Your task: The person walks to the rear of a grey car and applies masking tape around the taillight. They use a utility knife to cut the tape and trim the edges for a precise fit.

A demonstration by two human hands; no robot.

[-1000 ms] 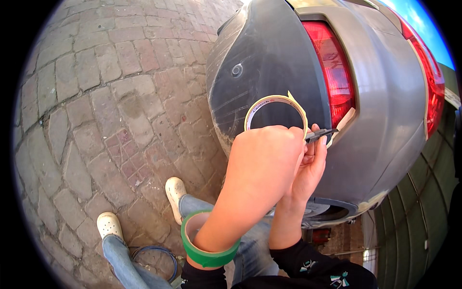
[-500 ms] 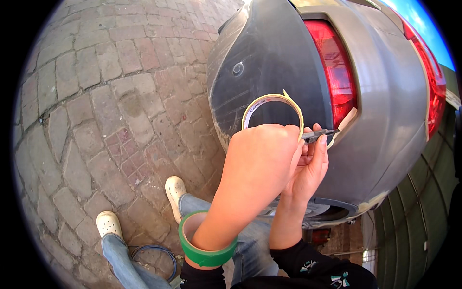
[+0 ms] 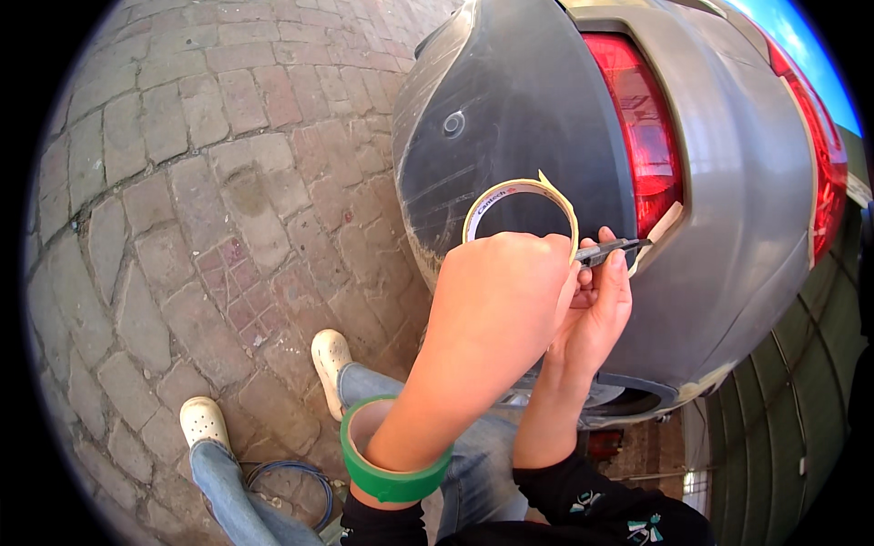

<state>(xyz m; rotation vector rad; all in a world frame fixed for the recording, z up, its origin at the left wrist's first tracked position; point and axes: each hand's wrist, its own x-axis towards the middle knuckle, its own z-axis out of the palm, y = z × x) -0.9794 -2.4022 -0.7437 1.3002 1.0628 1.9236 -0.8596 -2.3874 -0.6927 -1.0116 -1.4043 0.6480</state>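
My left hand (image 3: 505, 296) is closed, its back toward me. Out of its fist a grey and black utility knife (image 3: 598, 254) points right. A roll of masking tape (image 3: 577, 221) stands up behind the same fist, its lower part hidden and a loose end sticking up. My right hand (image 3: 592, 323) has its thumb and a fingertip on either side of the knife, the other fingers curled; what they pinch is unclear. Beyond the fingertips, a strip of masking tape (image 3: 659, 238) lies along the lower corner of a red tail light (image 3: 642, 127) on a car.
The dark grey bumper (image 3: 533, 109), scratched in places, lies beside my hands, with grey body panel (image 3: 728, 182) to the right. A green tape roll (image 3: 396, 480) rings my left wrist. Brick paving (image 3: 182, 209) covers the left; a blue hose or cable (image 3: 309, 471) lies near my feet.
Both hands, with the knife and the masking tape roll, have shifted slightly right. The car also sits slightly farther right in the view, and the knife tip overlaps the tape strip.
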